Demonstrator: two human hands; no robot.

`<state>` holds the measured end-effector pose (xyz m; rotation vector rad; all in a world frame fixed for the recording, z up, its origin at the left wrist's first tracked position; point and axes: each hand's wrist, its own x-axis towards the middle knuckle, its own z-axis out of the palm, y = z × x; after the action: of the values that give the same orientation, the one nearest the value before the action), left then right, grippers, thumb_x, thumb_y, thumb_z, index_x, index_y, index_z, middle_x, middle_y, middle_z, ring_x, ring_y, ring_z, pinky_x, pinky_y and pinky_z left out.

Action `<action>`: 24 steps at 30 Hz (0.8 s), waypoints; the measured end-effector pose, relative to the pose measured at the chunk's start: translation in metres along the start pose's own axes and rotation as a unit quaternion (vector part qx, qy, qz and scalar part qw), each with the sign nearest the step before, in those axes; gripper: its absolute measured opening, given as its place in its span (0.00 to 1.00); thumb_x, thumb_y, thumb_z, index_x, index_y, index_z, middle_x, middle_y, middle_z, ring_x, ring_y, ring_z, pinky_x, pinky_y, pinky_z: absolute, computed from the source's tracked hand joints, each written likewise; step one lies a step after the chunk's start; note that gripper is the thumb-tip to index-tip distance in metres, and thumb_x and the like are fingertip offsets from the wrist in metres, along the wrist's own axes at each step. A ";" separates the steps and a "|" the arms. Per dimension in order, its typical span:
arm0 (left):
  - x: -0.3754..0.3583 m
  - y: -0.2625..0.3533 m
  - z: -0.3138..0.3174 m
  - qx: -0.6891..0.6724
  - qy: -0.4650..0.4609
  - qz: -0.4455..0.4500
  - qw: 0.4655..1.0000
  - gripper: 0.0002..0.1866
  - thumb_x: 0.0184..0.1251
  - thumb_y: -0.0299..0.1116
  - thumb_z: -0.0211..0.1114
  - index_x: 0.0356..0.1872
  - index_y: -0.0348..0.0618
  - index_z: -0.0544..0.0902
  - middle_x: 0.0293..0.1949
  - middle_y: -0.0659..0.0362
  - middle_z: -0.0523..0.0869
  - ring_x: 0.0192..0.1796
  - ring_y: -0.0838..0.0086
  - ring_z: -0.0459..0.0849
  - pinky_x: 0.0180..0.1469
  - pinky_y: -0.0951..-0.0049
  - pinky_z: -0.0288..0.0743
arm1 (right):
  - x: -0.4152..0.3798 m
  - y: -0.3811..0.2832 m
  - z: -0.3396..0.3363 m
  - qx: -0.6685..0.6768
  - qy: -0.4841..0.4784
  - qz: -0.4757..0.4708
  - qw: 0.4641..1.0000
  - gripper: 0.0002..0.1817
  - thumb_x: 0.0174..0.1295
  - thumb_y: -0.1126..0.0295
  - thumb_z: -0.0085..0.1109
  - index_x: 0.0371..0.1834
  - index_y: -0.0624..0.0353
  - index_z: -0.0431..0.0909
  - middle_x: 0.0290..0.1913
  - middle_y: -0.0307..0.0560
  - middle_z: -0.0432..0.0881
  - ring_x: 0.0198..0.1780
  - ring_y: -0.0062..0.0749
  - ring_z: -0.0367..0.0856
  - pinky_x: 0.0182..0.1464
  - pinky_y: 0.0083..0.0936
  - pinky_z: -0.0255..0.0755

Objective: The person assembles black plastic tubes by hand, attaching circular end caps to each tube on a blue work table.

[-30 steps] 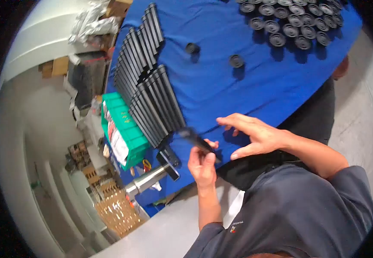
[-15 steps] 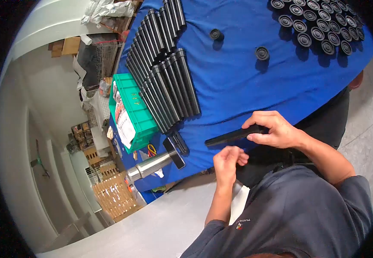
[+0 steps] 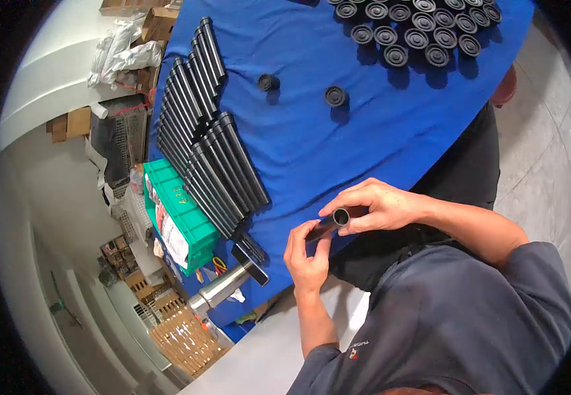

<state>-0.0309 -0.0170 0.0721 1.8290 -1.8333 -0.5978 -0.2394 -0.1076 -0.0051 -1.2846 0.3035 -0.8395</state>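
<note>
A: Nearest item?
B: Dark grey shirt [image 3: 450, 316], one, small logo on the chest. Beyond it, two bare hands.
A: Left hand [image 3: 308, 260]?
B: Thumb and fingers closed about a black tube [image 3: 325, 227], pinching its lower-left part.
A: Right hand [image 3: 384, 207]?
B: Thumb and fingers curved around the same tube at its open end, which faces up and toward the shirt. Tube held tilted, just off the near edge of the bench [image 3: 298, 148].
A: Bench, near side?
B: Blue cloth covering. One silver metal cylinder [image 3: 223, 288], lying slantwise, a flat black plate [image 3: 250, 265] at its end. Beside these, one green crate [image 3: 179, 212], papers inside, handwritten marks on its wall.
A: Next?
B: Black tubes [image 3: 223, 168], many, laid side by side in staggered groups, near the crate; closest ones just beside it.
A: Further on?
B: Two single round black caps: one [image 3: 336, 97] with ringed face up, the other [image 3: 268, 82] to its left, well apart from the tubes.
A: Far end?
B: A cluster of ringed black caps [image 3: 416, 39], close-set, some cut off by the picture's edge.
</note>
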 end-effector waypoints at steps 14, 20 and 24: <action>-0.041 0.011 0.018 -0.434 -0.079 -0.175 0.880 0.17 0.70 0.36 0.71 0.53 0.36 0.86 0.40 0.51 0.90 0.40 0.64 0.88 0.43 0.71 0.81 | 0.001 -0.006 0.004 -0.059 0.056 0.056 0.995 0.20 0.65 0.59 0.73 0.47 0.61 0.76 0.28 0.46 0.82 0.28 0.30 0.80 0.31 0.30 0.73; -0.025 -0.007 0.057 -0.843 -0.048 -0.254 0.471 0.25 0.74 0.41 0.68 0.68 0.51 0.77 0.65 0.54 0.82 0.63 0.58 0.83 0.52 0.59 0.86 | 0.001 -0.017 0.007 -0.110 0.014 -0.025 0.993 0.20 0.69 0.58 0.68 0.53 0.62 0.76 0.32 0.51 0.83 0.31 0.40 0.84 0.33 0.34 0.76; -0.008 -0.029 0.064 -0.796 0.000 -0.136 0.589 0.22 0.71 0.33 0.72 0.64 0.55 0.81 0.69 0.51 0.78 0.71 0.50 0.76 0.67 0.51 0.79 | 0.015 -0.060 -0.014 -0.356 0.010 -0.046 0.933 0.23 0.66 0.58 0.70 0.57 0.59 0.76 0.40 0.52 0.83 0.36 0.48 0.84 0.36 0.37 0.79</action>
<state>-0.0470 -0.0110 0.0037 0.6698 -0.2960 -1.5816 -0.2611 -0.1308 0.0498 -1.9765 0.6043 -0.8530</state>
